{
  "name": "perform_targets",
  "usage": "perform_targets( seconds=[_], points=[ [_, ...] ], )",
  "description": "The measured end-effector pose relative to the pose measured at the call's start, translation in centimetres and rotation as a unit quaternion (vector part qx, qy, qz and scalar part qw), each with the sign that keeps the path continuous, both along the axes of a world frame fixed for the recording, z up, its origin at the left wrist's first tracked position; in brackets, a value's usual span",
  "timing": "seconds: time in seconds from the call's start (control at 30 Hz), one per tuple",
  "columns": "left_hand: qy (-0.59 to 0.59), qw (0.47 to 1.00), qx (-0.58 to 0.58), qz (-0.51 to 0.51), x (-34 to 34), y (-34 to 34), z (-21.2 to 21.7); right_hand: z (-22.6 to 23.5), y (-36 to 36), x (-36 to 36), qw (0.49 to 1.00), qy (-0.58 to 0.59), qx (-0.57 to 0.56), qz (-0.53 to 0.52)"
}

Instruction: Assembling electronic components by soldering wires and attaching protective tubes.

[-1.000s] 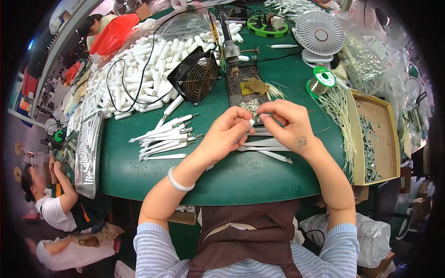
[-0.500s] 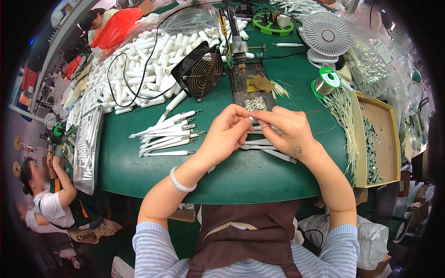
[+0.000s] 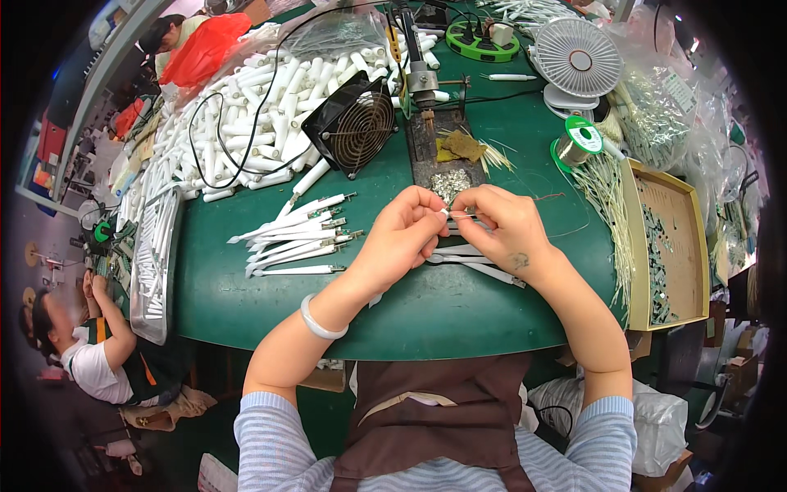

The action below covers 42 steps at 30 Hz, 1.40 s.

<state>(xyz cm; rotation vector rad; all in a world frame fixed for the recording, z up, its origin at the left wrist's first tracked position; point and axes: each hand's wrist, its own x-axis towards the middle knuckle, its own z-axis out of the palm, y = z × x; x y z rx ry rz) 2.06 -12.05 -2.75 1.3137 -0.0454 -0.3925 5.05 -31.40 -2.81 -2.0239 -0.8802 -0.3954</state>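
My left hand (image 3: 403, 232) is closed in a pinch on a small white tubular part (image 3: 445, 212), most of which the fingers hide. Close beside it, my right hand (image 3: 507, 223) pinches a thin pale wire (image 3: 466, 216) between thumb and forefinger, its end close to the white part. Just beyond the fingertips lies a heap of small silvery metal pieces (image 3: 450, 184) on a dark soldering stand (image 3: 422, 152). White slim sticks (image 3: 471, 256) lie partly under my right hand. Several more white sticks with small circuit boards (image 3: 299, 234) lie left of my left hand.
A black fan (image 3: 352, 125) stands left of the soldering stand, before a big pile of white tubes (image 3: 262, 115). To the right are a solder spool (image 3: 580, 138), a white fan (image 3: 578, 59), bundled pale wires (image 3: 611, 213) and a cardboard tray (image 3: 684, 246). A co-worker (image 3: 102, 344) sits left.
My right forefinger has drawn back a little from the left fingertips, and the thin wire shows between the hands. My left hand stays in place. The co-worker at left has shifted slightly.
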Motion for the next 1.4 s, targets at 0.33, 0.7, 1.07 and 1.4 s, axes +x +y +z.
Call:
perform_targets(
  seconds=[0.33, 0.7, 1.07, 1.4],
  points=[
    [0.013, 1.000, 0.000, -0.008, 0.0, 0.3, 0.3, 1.0, -0.5, 0.2, 0.999, 0.011, 0.029, 0.025],
    [0.000, 1.000, 0.007, -0.009, 0.0, 0.3, 0.0, 0.6, -0.4, 0.2, 0.999, -0.001, 0.004, 0.045],
    [0.015, 1.000, -0.006, 0.000, 0.0, 0.3, 0.1, -0.1, -0.2, 0.2, 0.999, -0.035, -0.004, 0.034],
    [0.047, 0.997, 0.042, -0.048, -0.1, 0.6, 0.2, 0.9, -0.8, 0.3, 0.985, -0.099, -0.131, 0.055]
  ],
)
